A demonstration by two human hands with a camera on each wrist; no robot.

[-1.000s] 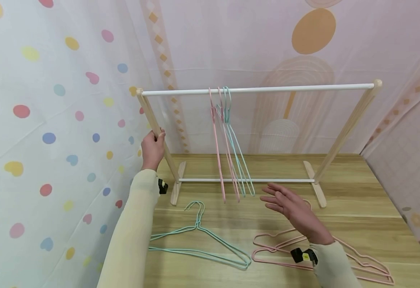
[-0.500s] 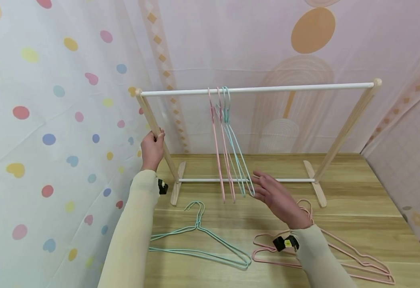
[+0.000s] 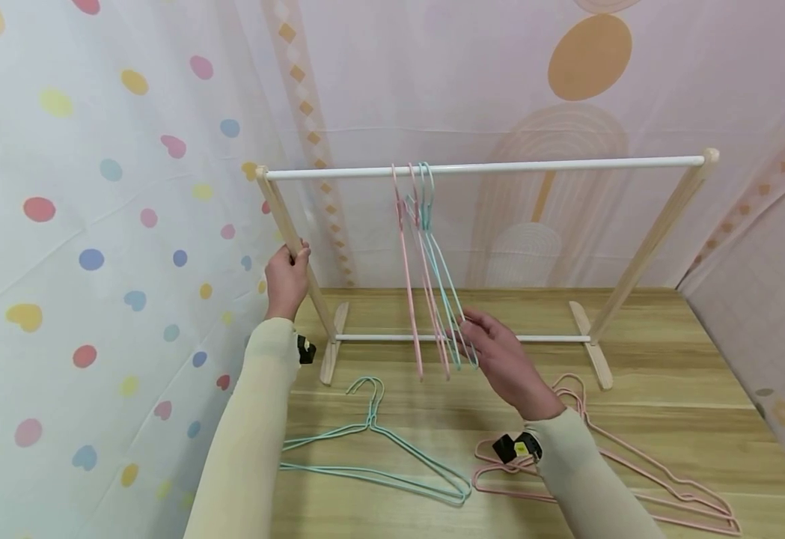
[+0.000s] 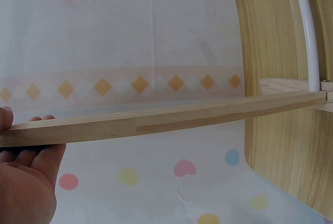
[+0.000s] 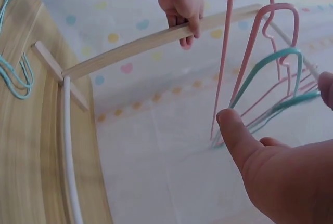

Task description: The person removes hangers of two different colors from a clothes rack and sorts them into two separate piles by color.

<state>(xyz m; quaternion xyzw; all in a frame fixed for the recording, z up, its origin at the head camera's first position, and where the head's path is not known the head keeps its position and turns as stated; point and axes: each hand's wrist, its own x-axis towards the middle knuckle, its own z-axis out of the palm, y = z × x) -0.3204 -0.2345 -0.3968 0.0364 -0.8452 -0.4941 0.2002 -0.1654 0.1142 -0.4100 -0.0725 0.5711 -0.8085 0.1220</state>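
Observation:
My left hand (image 3: 287, 278) grips the left wooden upright (image 4: 156, 120) of a small clothes rack partway up, fingers and thumb wrapped round it. Two pink hangers (image 3: 408, 292) and two teal hangers (image 3: 447, 299) hang side by side from the rack's white top bar (image 3: 533, 166), left of its middle. At the lower right ends of the teal pair is my right hand (image 3: 503, 363), some of its fingers partly behind them. In the right wrist view, an extended finger (image 5: 237, 135) has its tip right at a teal hanger (image 5: 265, 65), with the thumb apart at the right edge.
Teal hangers (image 3: 392, 430) lie on the wooden table in front of the rack, at left. Pink hangers (image 3: 661, 464) lie at right, partly under my right forearm. A white lower bar (image 3: 547, 338) joins the rack's feet. Patterned cloths (image 3: 129, 224) stand behind and beside it.
My right hand has moved left and slightly up, from beside the hanging hangers to the teal ones. My left hand stays on the upright.

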